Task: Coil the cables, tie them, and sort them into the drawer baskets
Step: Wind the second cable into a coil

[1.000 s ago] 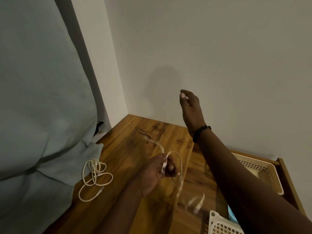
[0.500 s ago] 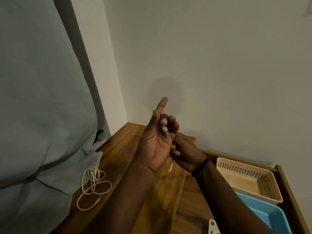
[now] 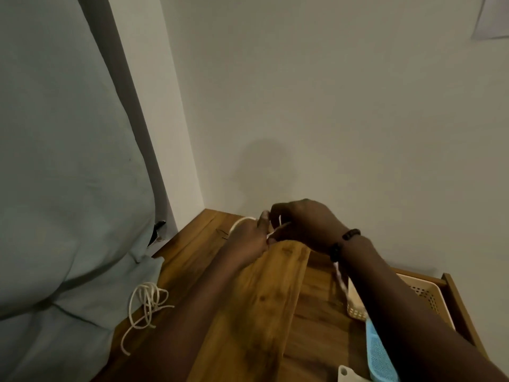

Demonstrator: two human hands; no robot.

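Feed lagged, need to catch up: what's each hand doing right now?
Left hand: gripping the white cable.
Right hand: fingers curled, pinching the same cable, whose tail hangs below the wrist.

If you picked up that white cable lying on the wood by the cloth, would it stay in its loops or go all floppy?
Probably floppy: the loose white cable lies in uneven, untied loops with one end trailing off, so the loops would likely sag and slip apart. It looks thin, so probably light. It is unlikely to roll on the wooden top.
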